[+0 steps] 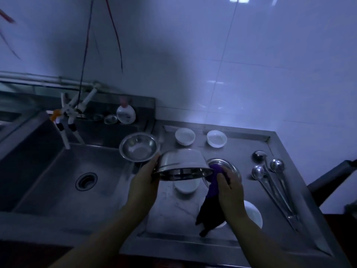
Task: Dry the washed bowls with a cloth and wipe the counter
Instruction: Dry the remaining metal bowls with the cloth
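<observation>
My left hand (pixel 144 176) grips the rim of a steel bowl (pixel 181 164), fingers curled round its left edge, holding it above the counter (pixel 251 190). The bowl is tipped, mouth facing down and toward me, base pointing away. My right hand (pixel 230 187) clutches a purple cloth (pixel 211 202) pressed at the bowl's right rim; the cloth's tail hangs down toward me.

The steel counter is dim and looks wet. A white bowl (pixel 186 185) sits under the held one, another steel bowl (pixel 234 170) behind my right hand, a white bowl (pixel 253 213) by my right wrist. Two white bowls (pixel 185 136) (pixel 216 138) stand at the back. An upright steel bowl (pixel 138 147) rests at the sink (pixel 58 180) edge. Three ladles (pixel 270 178) lie to the right, handles toward me. Tiled wall (pixel 251 64) behind, taps (pixel 71 113) left.
</observation>
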`<action>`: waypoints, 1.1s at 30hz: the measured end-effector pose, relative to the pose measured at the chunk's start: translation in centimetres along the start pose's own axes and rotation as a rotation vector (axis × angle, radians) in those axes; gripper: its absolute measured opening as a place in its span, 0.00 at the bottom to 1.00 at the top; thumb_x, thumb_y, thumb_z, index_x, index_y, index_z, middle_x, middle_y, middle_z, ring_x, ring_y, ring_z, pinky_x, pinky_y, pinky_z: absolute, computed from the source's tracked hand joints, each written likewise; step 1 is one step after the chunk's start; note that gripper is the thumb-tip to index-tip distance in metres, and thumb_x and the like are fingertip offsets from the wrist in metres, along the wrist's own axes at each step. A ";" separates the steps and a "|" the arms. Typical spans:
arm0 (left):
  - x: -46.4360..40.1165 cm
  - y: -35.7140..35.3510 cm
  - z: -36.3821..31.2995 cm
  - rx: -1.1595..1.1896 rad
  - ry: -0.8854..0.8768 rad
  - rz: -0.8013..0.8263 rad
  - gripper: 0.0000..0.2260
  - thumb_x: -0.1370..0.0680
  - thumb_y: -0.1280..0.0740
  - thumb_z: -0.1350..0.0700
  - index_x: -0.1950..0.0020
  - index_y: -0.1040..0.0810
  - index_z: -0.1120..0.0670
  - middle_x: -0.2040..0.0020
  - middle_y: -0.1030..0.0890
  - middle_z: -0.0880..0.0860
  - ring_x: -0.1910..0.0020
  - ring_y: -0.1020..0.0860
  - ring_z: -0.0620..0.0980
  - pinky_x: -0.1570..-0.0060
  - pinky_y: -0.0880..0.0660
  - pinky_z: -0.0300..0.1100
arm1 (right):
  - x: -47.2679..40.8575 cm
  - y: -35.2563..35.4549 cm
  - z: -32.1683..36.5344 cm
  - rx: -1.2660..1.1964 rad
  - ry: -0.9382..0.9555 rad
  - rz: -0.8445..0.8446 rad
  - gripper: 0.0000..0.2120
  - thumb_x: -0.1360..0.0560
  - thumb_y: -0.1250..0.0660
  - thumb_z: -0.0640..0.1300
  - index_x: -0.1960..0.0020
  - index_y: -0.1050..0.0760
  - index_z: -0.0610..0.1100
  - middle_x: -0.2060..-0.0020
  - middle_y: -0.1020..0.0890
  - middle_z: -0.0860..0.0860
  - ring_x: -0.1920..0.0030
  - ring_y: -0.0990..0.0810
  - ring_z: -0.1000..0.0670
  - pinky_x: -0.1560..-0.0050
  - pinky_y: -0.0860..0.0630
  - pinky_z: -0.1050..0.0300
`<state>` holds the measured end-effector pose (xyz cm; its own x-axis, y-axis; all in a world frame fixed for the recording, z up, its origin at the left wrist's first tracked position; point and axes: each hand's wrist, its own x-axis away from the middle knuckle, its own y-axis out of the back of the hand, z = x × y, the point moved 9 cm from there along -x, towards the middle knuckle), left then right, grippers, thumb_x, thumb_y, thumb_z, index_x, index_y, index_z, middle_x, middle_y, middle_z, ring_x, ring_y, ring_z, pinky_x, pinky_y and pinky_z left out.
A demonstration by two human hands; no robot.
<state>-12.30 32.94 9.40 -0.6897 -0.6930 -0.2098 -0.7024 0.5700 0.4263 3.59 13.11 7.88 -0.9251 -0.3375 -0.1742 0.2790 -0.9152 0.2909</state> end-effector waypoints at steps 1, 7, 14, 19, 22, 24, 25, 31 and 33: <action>0.3 0.6 -0.5 -0.016 -0.032 -0.013 0.21 0.21 0.37 0.64 0.30 0.31 0.49 0.37 0.25 0.45 0.38 0.28 0.41 0.40 0.33 0.31 | 0.4 -0.1 0.5 -0.005 0.016 0.005 0.16 0.23 0.39 0.32 0.50 0.21 0.52 0.60 0.20 0.62 0.57 0.25 0.71 0.60 0.33 0.80; 0.2 2.7 -2.6 0.138 -0.033 -0.028 0.23 0.21 0.39 0.65 0.31 0.32 0.45 0.44 0.23 0.42 0.40 0.25 0.46 0.40 0.28 0.45 | 1.6 1.0 3.2 -0.058 0.021 -0.095 0.13 0.22 0.39 0.37 0.46 0.27 0.55 0.54 0.21 0.57 0.54 0.22 0.58 0.56 0.26 0.69; -1.1 3.1 -5.3 0.284 0.009 -0.031 0.26 0.21 0.41 0.65 0.29 0.37 0.41 0.53 0.23 0.25 0.50 0.25 0.26 0.56 0.27 0.26 | 2.8 2.4 12.8 -0.099 0.613 -0.207 0.12 0.24 0.38 0.44 0.42 0.31 0.46 0.45 0.24 0.61 0.46 0.25 0.61 0.47 0.27 0.68; -1.9 2.4 -8.7 0.412 -0.023 -0.041 0.20 0.20 0.42 0.60 0.34 0.29 0.39 0.45 0.19 0.41 0.43 0.22 0.41 0.44 0.25 0.49 | 2.1 -1.2 17.3 0.503 1.115 -0.058 0.13 0.23 0.38 0.45 0.41 0.27 0.39 0.40 0.23 0.40 0.41 0.25 0.43 0.37 0.28 0.45; -1.8 1.8 -11.1 0.407 -0.066 -0.058 0.21 0.22 0.43 0.60 0.43 0.26 0.34 0.49 0.20 0.38 0.48 0.22 0.37 0.48 0.24 0.44 | 0.9 -3.0 15.9 0.814 1.098 0.007 0.16 0.26 0.33 0.44 0.39 0.22 0.40 0.39 0.21 0.41 0.41 0.21 0.41 0.37 0.29 0.39; -1.6 0.9 -11.4 0.459 -0.019 -0.073 0.22 0.21 0.44 0.62 0.47 0.25 0.33 0.52 0.19 0.38 0.50 0.21 0.40 0.49 0.22 0.50 | 1.2 -3.0 14.9 0.817 1.036 0.027 0.17 0.24 0.39 0.48 0.41 0.21 0.42 0.38 0.22 0.42 0.41 0.21 0.42 0.33 0.33 0.41; -1.6 0.4 -11.3 0.488 0.023 -0.084 0.23 0.21 0.44 0.62 0.49 0.25 0.31 0.53 0.19 0.38 0.51 0.20 0.43 0.50 0.21 0.53 | 1.5 -3.1 14.4 0.791 0.990 0.039 0.18 0.24 0.41 0.49 0.41 0.21 0.42 0.38 0.22 0.42 0.41 0.22 0.42 0.32 0.34 0.42; -1.8 -1.0 -11.4 0.483 0.100 -0.076 0.18 0.19 0.44 0.53 0.52 0.26 0.27 0.55 0.19 0.33 0.53 0.21 0.33 0.51 0.27 0.40 | 4.1 -5.2 14.3 0.572 0.936 0.155 0.31 0.29 0.36 0.50 0.29 0.34 0.40 0.33 0.27 0.43 0.33 0.30 0.47 0.31 0.37 0.47; -2.0 -1.2 -11.6 0.467 0.105 -0.033 0.19 0.19 0.44 0.53 0.53 0.25 0.27 0.55 0.19 0.33 0.54 0.22 0.32 0.52 0.27 0.38 | 4.2 -5.2 14.3 0.622 1.022 0.160 0.32 0.29 0.35 0.48 0.28 0.35 0.39 0.33 0.27 0.42 0.34 0.29 0.45 0.35 0.34 0.48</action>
<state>-8.04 28.53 19.57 -0.6612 -0.7412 -0.1160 -0.7441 0.6677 -0.0247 -5.43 19.58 19.09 -0.1815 -0.7130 -0.6772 -0.0600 -0.6794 0.7314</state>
